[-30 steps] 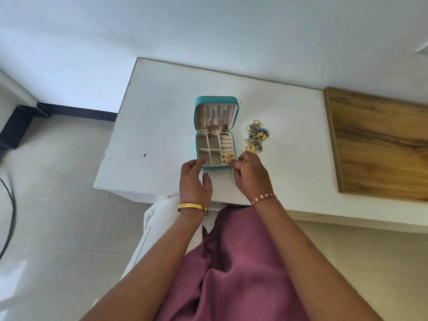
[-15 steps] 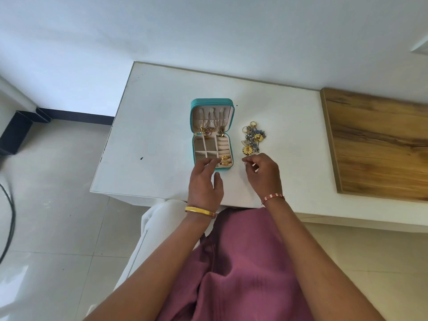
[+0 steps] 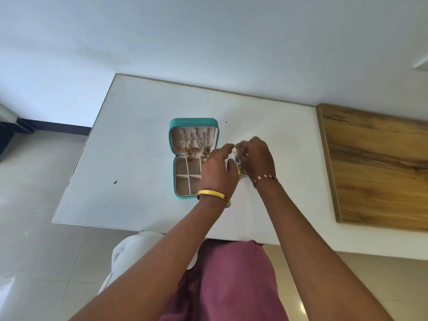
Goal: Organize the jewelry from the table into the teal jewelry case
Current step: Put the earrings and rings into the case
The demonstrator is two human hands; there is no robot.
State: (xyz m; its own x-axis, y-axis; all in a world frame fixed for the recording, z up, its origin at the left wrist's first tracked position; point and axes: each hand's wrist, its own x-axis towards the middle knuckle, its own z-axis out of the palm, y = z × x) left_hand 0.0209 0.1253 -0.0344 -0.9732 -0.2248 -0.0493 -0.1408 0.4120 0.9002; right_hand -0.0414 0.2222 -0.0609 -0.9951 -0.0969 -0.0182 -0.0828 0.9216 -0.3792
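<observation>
The teal jewelry case [image 3: 194,133] lies open on the white bench [image 3: 139,135], gold pieces [image 3: 191,152] hanging at its lid pocket. Just right of it, both hands meet over the jewelry cluster [image 3: 238,162] — the right hand [image 3: 257,156] pinches a piece at the cluster's top, while the left hand [image 3: 218,169] reaches in with fingers loosely extended, its grip unclear. A wooden board [image 3: 375,163] lies far right.

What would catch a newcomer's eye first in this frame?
The open teal jewelry case in the middle of the white table, gold pieces hanging in its lid. Just to its right, the left hand and right hand meet over a cluster of jewelry. A wooden board lies at far right.
</observation>
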